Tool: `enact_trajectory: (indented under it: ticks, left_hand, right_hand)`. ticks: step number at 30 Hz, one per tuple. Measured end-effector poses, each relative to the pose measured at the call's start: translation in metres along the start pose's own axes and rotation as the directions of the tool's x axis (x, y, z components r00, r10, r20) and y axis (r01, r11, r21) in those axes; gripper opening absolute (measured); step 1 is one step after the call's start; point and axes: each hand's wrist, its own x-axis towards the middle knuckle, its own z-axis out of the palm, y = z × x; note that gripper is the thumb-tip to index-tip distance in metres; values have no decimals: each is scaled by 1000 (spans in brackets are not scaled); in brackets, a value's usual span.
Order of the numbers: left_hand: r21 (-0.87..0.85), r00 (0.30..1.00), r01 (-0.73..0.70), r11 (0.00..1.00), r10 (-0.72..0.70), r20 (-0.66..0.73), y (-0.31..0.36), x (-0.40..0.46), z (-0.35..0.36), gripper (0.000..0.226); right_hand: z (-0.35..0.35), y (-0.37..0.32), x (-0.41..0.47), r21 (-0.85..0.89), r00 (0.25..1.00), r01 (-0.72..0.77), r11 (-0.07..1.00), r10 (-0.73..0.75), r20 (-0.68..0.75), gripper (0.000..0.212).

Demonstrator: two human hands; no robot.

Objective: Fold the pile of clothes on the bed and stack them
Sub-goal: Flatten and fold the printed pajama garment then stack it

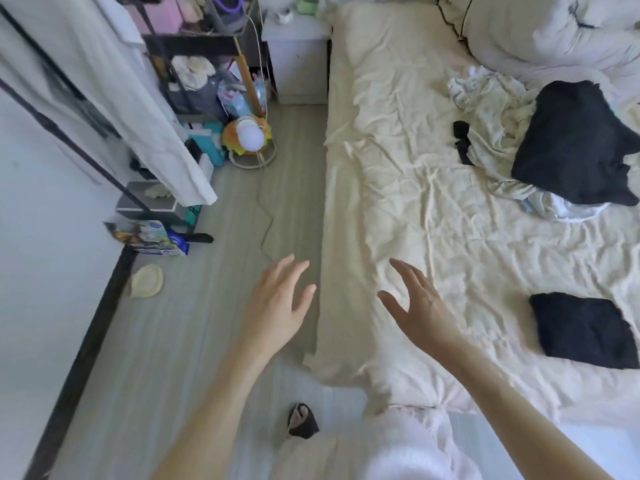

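A pile of unfolded clothes (498,109) lies at the far right of the bed (398,168), pale garments with a black garment (575,143) heaped on top. A folded black garment (585,329) lies flat near the bed's right front. My left hand (280,303) hovers over the floor beside the bed, fingers spread and empty. My right hand (415,303) hovers above the bed's near left corner, fingers spread, holding nothing. Both hands are far from the pile.
A rumpled white duvet (540,32) fills the bed's far right corner. A nightstand (298,53), a cluttered shelf (204,64), a clothes rack with a hanging white garment (114,81) and a round lamp (251,136) stand to the left. A cable (265,216) runs across the floor.
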Motion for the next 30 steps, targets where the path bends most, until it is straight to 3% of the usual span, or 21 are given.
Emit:
enact_trajectory:
  ticks: [5,16,25,30]
  left_hand:
    - [43,997,77,996,-75,-35,-65,-24,-62,42]
    - [44,982,191,981,-190,-18,-137,-32,-110,43]
    - [36,990,143,989,-144,4,-168,68,-111,42]
    - [98,993,101,990,-106,54,-179,165,-117,42]
  right_hand:
    - [54,-62,-5,39,998,30,999,-32,49,54]
    - [116,-106,24,90,986,-21,996,6,168,53]
    - [113,-107,111,48,985,-49,998,40,165,53]
    - [95,-117,209,-32,998,25,999,-23,61,52]
